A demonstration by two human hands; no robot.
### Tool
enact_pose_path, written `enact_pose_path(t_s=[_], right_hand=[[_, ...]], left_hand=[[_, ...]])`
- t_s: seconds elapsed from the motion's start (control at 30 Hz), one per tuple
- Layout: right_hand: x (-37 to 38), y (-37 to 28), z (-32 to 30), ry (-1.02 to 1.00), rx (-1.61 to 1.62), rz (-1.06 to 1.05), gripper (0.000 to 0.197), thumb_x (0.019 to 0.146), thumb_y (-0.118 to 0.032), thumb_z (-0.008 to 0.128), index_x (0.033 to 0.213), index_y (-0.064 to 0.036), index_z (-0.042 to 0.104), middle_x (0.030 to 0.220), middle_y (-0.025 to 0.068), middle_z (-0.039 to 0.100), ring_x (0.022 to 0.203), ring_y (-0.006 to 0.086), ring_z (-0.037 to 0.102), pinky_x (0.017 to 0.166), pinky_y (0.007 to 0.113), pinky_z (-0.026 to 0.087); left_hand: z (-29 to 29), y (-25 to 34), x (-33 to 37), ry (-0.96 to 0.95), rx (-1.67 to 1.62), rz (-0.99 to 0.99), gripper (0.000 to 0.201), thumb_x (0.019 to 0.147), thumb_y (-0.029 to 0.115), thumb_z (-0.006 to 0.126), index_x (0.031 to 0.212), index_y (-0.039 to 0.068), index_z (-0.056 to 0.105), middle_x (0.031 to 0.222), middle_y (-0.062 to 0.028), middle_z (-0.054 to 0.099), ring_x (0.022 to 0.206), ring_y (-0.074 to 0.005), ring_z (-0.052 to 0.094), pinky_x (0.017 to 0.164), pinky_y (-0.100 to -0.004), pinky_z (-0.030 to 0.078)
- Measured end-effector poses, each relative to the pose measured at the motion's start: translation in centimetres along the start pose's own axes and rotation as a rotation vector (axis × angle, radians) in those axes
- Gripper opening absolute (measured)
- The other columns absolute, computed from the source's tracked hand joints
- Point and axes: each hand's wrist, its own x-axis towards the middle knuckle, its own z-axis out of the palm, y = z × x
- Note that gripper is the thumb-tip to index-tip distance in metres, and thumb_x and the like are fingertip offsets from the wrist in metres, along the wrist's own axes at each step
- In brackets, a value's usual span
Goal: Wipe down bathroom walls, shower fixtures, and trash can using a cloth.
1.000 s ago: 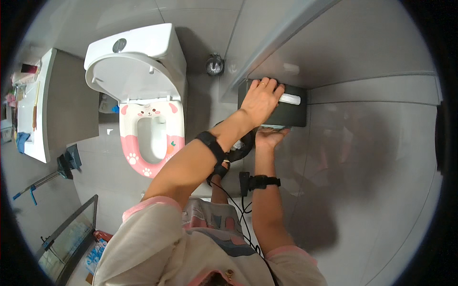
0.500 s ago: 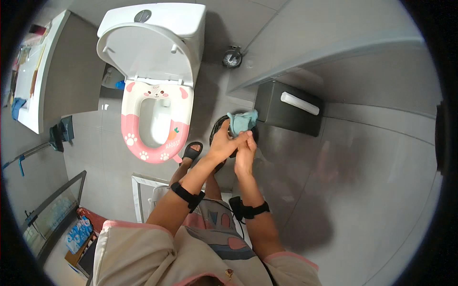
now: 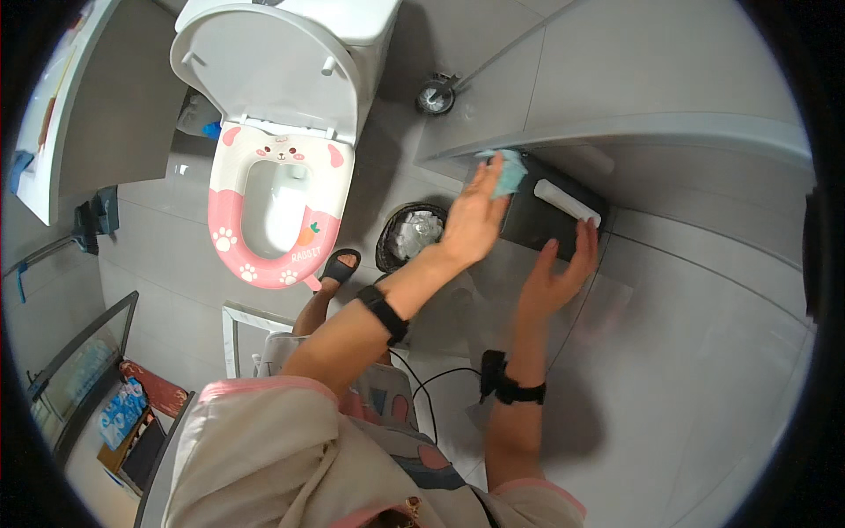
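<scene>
A crumpled teal cloth (image 3: 510, 179) lies under the fingers of my left hand (image 3: 473, 224), pressed on the left end of a dark grey box (image 3: 541, 223). My right hand (image 3: 556, 277) is open, its fingers apart and reaching up to the near right corner of the box. A long white strip (image 3: 566, 201) runs along the top of this box, just beyond my right fingertips. Part of the cloth is hidden by my left fingers.
A black-lined bin (image 3: 384, 246) with crumpled white waste stands left of the box. Farther left is a toilet (image 3: 327, 229) with its lid up and a pink-and-white seat cover. A curved grey ledge (image 3: 669, 125) passes behind the box. A black cable (image 3: 430, 400) hangs between my arms.
From together over the bin, my hands have parted. The left has carried the teal cloth up and right onto the box; the right has moved right to the box's corner. The bin's contents now show.
</scene>
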Motion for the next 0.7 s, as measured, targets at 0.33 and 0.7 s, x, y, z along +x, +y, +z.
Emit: enact_pose_path(t_s=[0.33,0.7], right_hand=[[2.5,6.4,1.2,-0.212,-0.298,-0.143,0.047,0.090,-0.035,0.036,0.127,-0.0054,0.038,0.133,0.0143,0.034,0.125,0.0327,0.026,0.101,0.048,0.016],[2.1,6.5,2.0,-0.208,-0.398,-0.136,0.054,0.090,-0.045,0.026,0.129,-0.0065,0.034,0.136,0.0128,0.029,0.128,0.0310,0.021,0.103,0.051,0.007]], left_hand=[[1.1,-4.1,0.2,-0.281,-0.359,-0.589,0.048,0.091,0.026,0.037,0.126,-0.005,0.031,0.127,-0.0282,0.036,0.119,-0.0398,0.033,0.100,-0.0366,0.027],[4.0,-2.5,0.2,-0.009,-0.241,-0.295,0.054,0.092,0.028,0.033,0.123,-0.015,0.029,0.130,-0.0318,0.028,0.124,-0.0413,0.024,0.104,-0.0385,0.019]])
